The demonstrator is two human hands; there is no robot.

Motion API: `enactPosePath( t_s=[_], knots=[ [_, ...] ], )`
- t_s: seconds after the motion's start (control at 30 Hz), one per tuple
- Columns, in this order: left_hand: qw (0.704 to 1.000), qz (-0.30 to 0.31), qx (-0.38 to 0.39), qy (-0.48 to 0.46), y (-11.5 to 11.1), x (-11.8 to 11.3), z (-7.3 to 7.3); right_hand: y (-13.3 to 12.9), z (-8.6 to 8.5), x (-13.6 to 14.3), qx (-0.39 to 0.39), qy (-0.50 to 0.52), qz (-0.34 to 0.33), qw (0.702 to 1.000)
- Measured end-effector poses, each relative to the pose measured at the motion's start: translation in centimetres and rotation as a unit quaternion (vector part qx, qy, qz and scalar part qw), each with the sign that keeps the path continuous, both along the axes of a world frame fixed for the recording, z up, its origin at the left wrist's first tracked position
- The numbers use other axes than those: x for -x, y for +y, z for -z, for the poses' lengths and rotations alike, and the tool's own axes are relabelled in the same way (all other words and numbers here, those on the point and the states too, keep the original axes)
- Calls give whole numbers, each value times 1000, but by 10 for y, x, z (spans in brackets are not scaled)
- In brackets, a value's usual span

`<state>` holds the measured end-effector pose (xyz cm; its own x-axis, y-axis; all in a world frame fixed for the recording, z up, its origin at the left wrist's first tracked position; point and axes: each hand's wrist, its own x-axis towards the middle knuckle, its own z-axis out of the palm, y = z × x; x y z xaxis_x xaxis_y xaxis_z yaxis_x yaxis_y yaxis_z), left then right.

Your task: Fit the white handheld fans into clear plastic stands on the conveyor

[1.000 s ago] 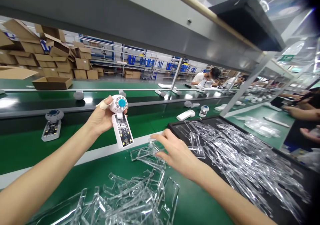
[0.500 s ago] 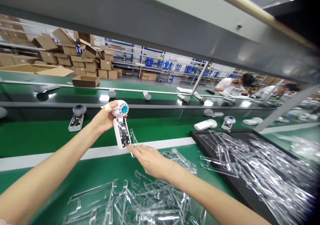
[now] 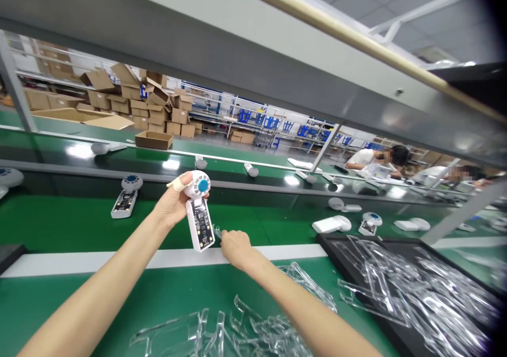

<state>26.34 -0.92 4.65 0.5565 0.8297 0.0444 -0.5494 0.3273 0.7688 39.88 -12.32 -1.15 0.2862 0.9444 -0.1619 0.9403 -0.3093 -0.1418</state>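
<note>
My left hand [image 3: 172,204] is closed on the round head of a white handheld device [image 3: 193,227]. That head has a blue centre ringed by grey slots, and the open handle below it shows a dark circuit board facing me. Just right of the handle's lower end, my right hand [image 3: 237,247] is closed with its fingers curled. A clear plastic piece [image 3: 217,232] sticks out from its fingertips beside the handle; the rest of it is hidden. Loose clear plastic frames [image 3: 269,331] lie in a heap on the green surface below my hands.
More clear pieces fill a black tray [image 3: 328,246] at the right. A similar open device [image 3: 125,197] lies on the green belt [image 3: 59,214] at the left, with several white devices [image 3: 331,224] further right. A metal beam [image 3: 237,56] crosses overhead. Two people sit at the far right.
My right hand has drawn slightly away from the handle's lower end, and its fingers are now more curled. The clear piece shows less. The view has shifted; my left hand keeps the device.
</note>
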Motion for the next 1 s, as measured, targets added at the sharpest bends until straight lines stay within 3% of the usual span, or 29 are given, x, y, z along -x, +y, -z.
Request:
enactPosePath(
  t_s=[0.2,0.37,0.47,0.63,0.77,0.9,1.0],
  knots=[
    [999,-24,0,-32,-3,7,-7,-12,-40,-25,-91,51,55,993],
    [997,-49,17,-64,-15,9,-18,-26,-57,6,-208,203,32,956],
    [995,-59,26,-74,-24,9,-23,-29,-59,36,-242,256,19,936],
    [997,-53,13,-59,-32,10,-22,-25,-57,62,-247,204,38,946],
    [997,-57,-2,-56,-35,12,-20,-22,-45,66,-260,176,39,949],
    [995,-77,3,-64,-40,14,-23,-26,-31,61,-254,258,-3,932],
    [995,-79,-1,-61,-45,12,-23,-29,-34,51,-228,294,-26,928]
  ],
)
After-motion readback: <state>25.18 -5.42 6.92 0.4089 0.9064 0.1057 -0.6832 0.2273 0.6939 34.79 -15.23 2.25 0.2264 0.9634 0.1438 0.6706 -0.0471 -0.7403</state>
